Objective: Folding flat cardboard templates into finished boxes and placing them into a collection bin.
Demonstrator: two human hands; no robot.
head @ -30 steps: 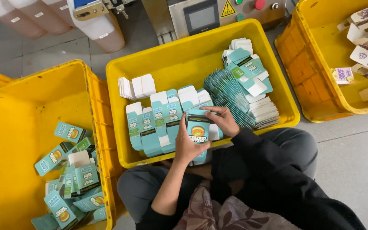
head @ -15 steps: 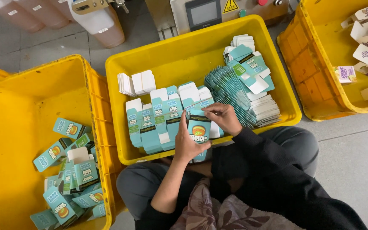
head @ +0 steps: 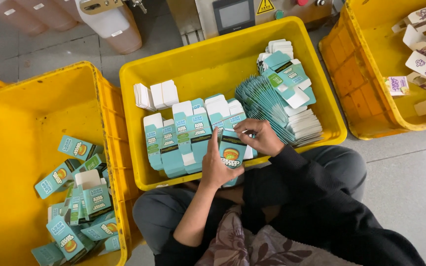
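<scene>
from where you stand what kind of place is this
Most likely a packaging workshop or small factory floor. Yellow crates hold stacks of flat teal cartons, folded cartons pile up in another crate, and a machine control panel stands behind on bare concrete.

Teal carton [head: 232, 153] w/ round orange-green print stood upright btw both hands. Flat teal-white blanks [head: 183, 140] lay in rows just left of it; a fanned stack [head: 272, 111] sat to the right. Folded teal cartons [head: 77, 207] were piled in left bin. Dark screen [head: 232, 16] and yellow triangle warning label [head: 265, 7] were at top. White-purple cartons [head: 422, 54] filled right bin.
</scene>
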